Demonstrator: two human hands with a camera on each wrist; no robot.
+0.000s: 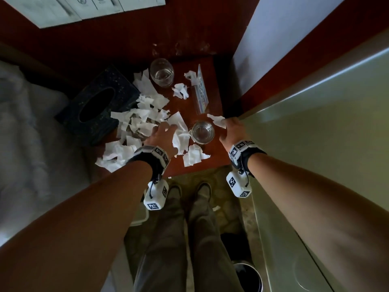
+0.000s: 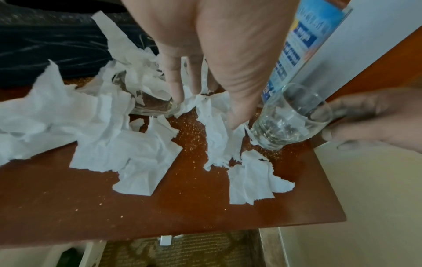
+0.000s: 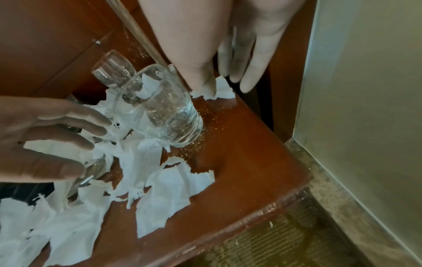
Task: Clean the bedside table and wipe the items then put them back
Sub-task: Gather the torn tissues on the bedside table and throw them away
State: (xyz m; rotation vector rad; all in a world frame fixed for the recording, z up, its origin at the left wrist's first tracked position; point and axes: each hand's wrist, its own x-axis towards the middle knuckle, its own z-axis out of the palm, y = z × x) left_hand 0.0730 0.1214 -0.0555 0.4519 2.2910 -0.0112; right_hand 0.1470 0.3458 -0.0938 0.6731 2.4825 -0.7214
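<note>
Several torn white tissue scraps (image 1: 134,123) litter the red-brown bedside table (image 1: 212,148). Fine crumbs (image 2: 191,137) speckle the wood. My left hand (image 1: 162,131) reaches down with straight fingers, tips touching the scraps (image 2: 128,144). My right hand (image 1: 226,127) pinches one tissue scrap (image 1: 216,120) at the table's right edge, its thumb (image 3: 203,84) on the paper. A clear glass (image 1: 203,131) stands between the hands. A second glass (image 1: 162,72) stands at the back. Another glass (image 2: 150,104) lies half buried under tissue.
A black tissue box (image 1: 94,106) sits at the table's left. A clear acrylic sign stand (image 1: 201,91) stands at the back right. The bed (image 1: 25,123) lies to the left and a pale wall panel (image 1: 315,123) to the right. A bin (image 1: 246,277) stands on the carpet.
</note>
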